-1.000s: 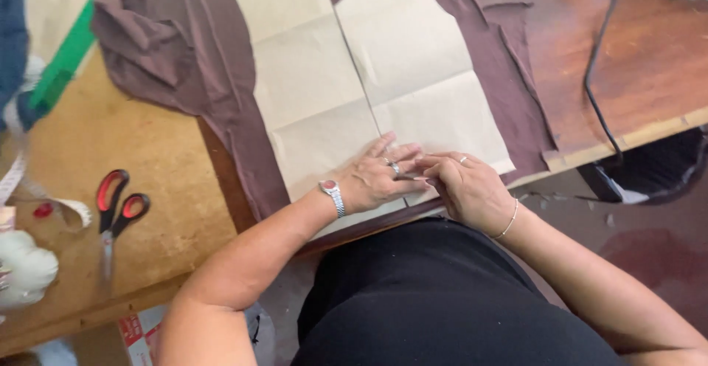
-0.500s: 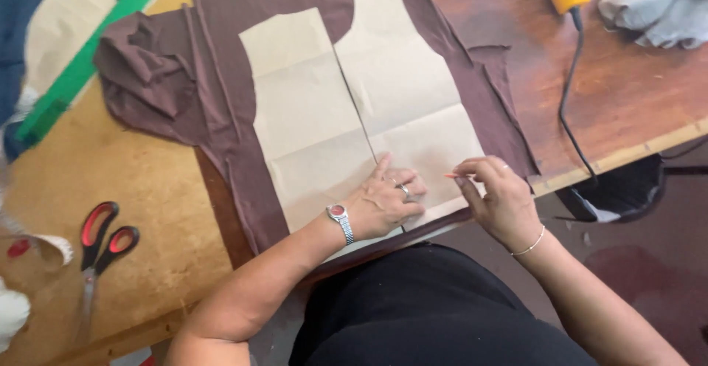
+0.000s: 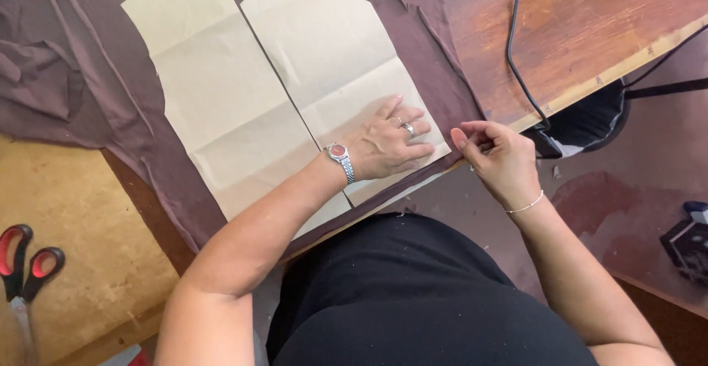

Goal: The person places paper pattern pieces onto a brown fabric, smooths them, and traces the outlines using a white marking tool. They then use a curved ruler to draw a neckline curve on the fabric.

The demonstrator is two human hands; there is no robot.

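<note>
Two tables butt together here: a dark reddish one point(image 3: 590, 26) up top and a pale chipboard one point(image 3: 74, 263) on the left. Spread over both is a big piece of brown fabric point(image 3: 96, 78), and two tan paper pattern pieces point(image 3: 221, 115) lie flat on it side by side, nearly touching along one long edge.

Compared with half a second back, the left hand point(image 3: 387, 141) hasn't budged. It's pressed flat, fingers spread a bit, on the near corner of the right-hand pattern piece, watch and ring showing. The right hand point(image 3: 498, 159) has drifted off the paper, though, and now hovers just past the table edge, thumb and fingertips pinched together. Can't tell if anything tiny is in that pinch. Looks to me like the paper is being held down while the other hand sorts something out.

A black cable point(image 3: 516, 56) runs across the red table. Red-handled scissors point(image 3: 26, 270) sit far left, untouched.
</note>
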